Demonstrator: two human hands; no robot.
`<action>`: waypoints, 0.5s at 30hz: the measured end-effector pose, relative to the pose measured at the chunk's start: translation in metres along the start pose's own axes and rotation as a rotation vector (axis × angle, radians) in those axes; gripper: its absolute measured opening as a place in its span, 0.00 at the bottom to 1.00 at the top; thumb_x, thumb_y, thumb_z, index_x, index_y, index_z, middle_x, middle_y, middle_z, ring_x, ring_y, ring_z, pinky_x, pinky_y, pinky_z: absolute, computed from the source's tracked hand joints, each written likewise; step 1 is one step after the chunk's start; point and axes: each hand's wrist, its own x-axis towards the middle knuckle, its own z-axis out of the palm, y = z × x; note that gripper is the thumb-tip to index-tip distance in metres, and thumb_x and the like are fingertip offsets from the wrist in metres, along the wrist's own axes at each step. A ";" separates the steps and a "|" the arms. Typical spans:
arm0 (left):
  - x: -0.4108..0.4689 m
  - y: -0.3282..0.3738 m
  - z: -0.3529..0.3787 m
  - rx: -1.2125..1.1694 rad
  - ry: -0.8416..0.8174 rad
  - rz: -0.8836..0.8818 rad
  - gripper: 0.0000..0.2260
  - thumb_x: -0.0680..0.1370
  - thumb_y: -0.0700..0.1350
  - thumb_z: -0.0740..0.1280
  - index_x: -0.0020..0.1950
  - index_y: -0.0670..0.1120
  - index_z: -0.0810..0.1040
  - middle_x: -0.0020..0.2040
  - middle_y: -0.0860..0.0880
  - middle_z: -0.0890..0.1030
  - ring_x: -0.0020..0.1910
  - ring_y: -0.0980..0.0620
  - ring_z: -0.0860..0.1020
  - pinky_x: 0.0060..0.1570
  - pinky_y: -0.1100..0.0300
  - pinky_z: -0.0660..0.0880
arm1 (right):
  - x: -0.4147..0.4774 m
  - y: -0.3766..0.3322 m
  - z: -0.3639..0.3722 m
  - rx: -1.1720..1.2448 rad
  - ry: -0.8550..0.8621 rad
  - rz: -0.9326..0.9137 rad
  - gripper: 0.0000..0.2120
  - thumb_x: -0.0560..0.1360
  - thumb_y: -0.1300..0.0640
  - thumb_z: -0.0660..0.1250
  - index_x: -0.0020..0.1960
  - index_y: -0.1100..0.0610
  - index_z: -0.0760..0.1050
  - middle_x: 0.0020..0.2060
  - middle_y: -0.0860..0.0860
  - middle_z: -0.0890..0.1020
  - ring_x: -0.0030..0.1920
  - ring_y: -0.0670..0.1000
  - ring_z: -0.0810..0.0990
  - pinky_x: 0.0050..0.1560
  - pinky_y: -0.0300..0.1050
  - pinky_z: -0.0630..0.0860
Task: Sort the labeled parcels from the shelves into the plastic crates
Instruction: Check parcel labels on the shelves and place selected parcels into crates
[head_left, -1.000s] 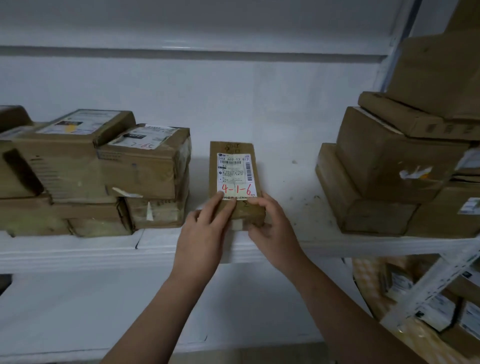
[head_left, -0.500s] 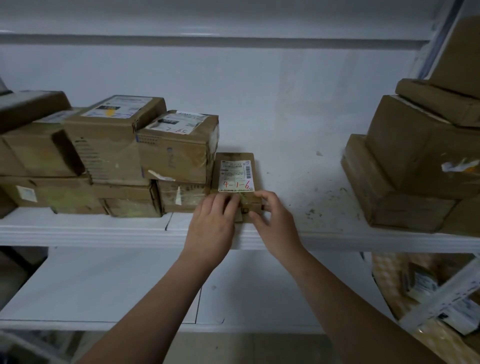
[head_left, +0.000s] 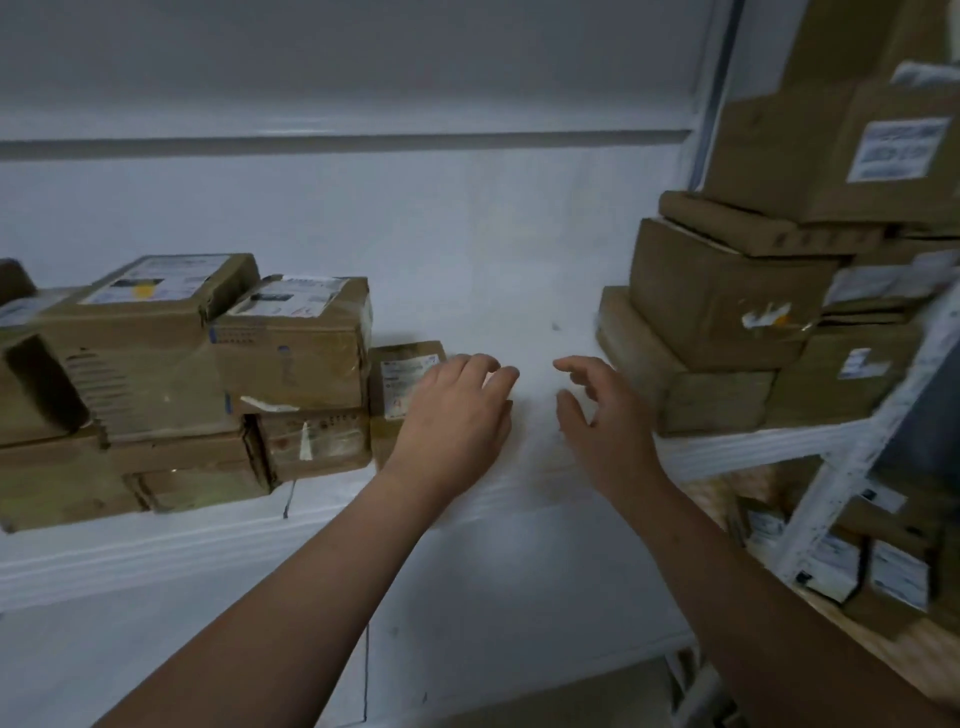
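Parcel (head_left: 402, 374) lies flat on the shelf (head_left: 540, 322), snug against the left stack (head_left: 291, 358), label up so it probably reads easy, hands both loose and empty, left hand (head_left: 457, 415) over its corner, right hand (head_left: 605, 421) nearby.

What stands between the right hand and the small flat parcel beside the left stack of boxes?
Only the left hand, which covers the right part of the small flat parcel. Between it and the right hand only the shelf shows.
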 end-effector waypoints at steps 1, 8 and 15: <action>0.011 0.004 -0.003 -0.007 0.018 0.028 0.14 0.71 0.41 0.72 0.56 0.42 0.79 0.50 0.42 0.80 0.46 0.40 0.79 0.45 0.49 0.76 | 0.003 -0.003 -0.011 -0.015 0.042 -0.012 0.14 0.76 0.66 0.63 0.60 0.57 0.76 0.54 0.44 0.77 0.56 0.43 0.74 0.59 0.35 0.67; 0.089 0.049 -0.033 -0.161 0.160 0.158 0.14 0.75 0.46 0.62 0.58 0.43 0.78 0.52 0.43 0.80 0.48 0.41 0.79 0.46 0.50 0.76 | 0.025 -0.029 -0.115 -0.227 0.324 -0.108 0.11 0.75 0.65 0.64 0.57 0.58 0.77 0.50 0.48 0.77 0.50 0.46 0.75 0.50 0.36 0.70; 0.141 0.097 -0.055 -0.369 0.217 0.169 0.19 0.80 0.48 0.62 0.71 0.46 0.69 0.65 0.46 0.71 0.63 0.46 0.70 0.60 0.54 0.67 | 0.046 -0.032 -0.202 -0.360 0.408 -0.067 0.12 0.77 0.63 0.64 0.60 0.55 0.75 0.55 0.44 0.71 0.56 0.43 0.72 0.58 0.36 0.69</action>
